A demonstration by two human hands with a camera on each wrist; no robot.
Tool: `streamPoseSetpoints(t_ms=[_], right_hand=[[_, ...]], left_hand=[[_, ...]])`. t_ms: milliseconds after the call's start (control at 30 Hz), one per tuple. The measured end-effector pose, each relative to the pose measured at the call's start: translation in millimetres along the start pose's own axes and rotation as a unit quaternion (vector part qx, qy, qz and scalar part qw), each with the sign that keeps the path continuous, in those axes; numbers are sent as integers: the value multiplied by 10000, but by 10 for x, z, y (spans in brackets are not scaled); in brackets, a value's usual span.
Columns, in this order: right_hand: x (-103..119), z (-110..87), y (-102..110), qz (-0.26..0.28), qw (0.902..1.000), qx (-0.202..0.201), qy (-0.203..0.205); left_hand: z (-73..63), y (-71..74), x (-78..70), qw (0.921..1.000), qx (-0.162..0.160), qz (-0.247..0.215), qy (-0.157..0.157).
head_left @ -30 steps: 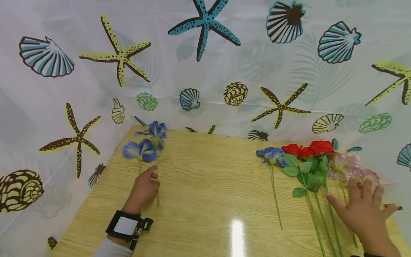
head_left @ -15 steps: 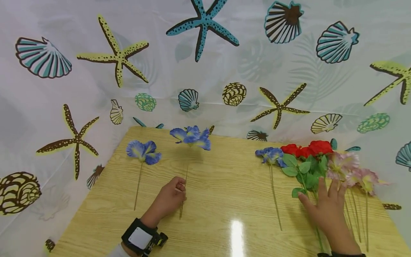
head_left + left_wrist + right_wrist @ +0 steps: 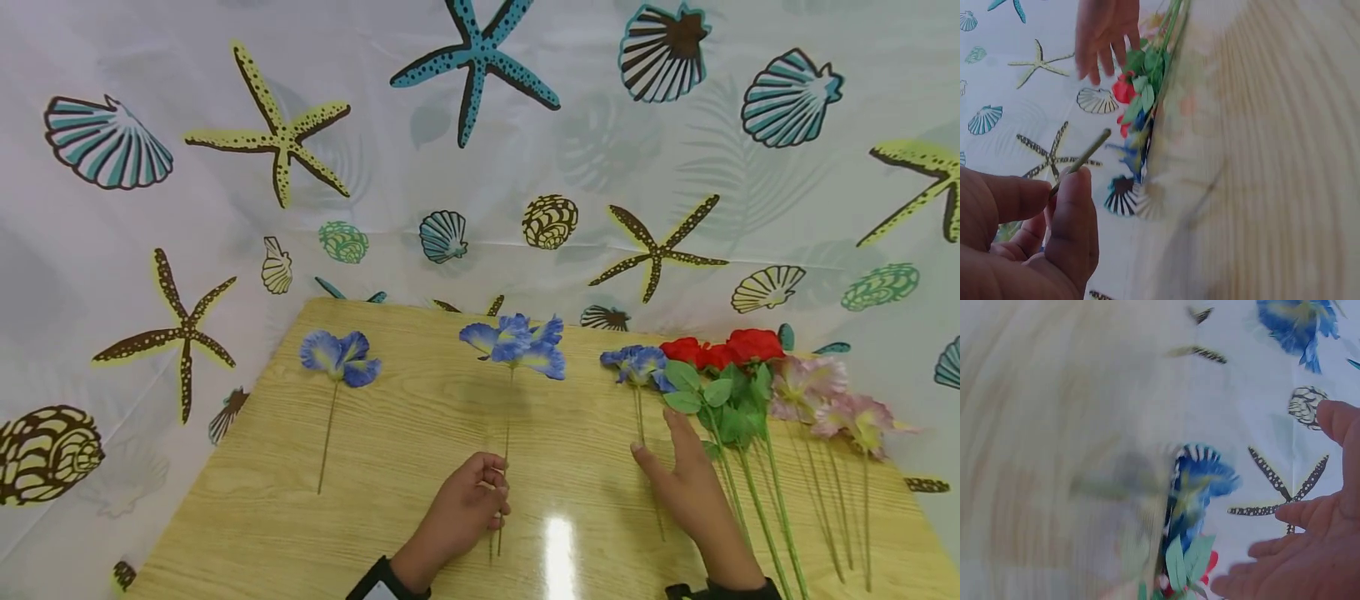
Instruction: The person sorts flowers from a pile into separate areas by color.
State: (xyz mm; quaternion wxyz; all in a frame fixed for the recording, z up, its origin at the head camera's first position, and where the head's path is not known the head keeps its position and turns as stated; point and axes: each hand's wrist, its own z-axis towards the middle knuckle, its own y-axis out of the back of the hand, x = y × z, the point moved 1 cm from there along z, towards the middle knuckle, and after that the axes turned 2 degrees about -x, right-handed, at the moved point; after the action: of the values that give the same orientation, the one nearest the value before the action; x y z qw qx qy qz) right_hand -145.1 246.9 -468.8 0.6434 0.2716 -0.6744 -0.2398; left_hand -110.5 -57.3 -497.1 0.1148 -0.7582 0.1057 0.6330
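Over the wooden desk (image 3: 420, 433), the left hand (image 3: 461, 512) pinches a blue flower's stem (image 3: 504, 467) mid-carry toward the row where the right hand (image 3: 686, 487) rests open-fingered on another blue flower's stem (image 3: 639, 412); lowering it alongside seems next.

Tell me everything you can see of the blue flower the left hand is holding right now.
The blue flower looks artificial: ruffled blue petals with paler, whitish patches on a thin, bare, straw-green stem, no leaves visible. The left hand pinches the stem near its lower end between thumb and fingers. The bloom points toward the far edge of the wooden table, above its shadow, apparently lifted. It touches no other flower.
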Motion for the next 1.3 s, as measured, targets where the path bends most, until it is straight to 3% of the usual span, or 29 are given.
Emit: streamPoseSetpoints(t_ms=[133,267,400,500,767,967,1300], right_hand=[[128,-23,-131,1368,9903,168,-160],[249,-64,-278,2617,9646,242,-219],[415,-86,-412,3270,9446,226,-190],[531,-105,-493,3369,9412,227,-101],[758,-123,-594,3117,9499,24,229],[790,-150,-619,3187,9478,-108,57],[796,-164,-608,3243,9459,7,96]], left_hand=[[-35,-168,-34,9998,69,-193,29],[-54,-289,-49,9993,99,-321,136],[-67,-361,-84,9988,45,-446,179],[-81,-399,-104,9984,72,-498,271],[-110,-511,-116,9970,380,-604,307],[-110,-538,-98,9965,520,-596,289],[-125,-556,-80,9960,666,-580,138]])
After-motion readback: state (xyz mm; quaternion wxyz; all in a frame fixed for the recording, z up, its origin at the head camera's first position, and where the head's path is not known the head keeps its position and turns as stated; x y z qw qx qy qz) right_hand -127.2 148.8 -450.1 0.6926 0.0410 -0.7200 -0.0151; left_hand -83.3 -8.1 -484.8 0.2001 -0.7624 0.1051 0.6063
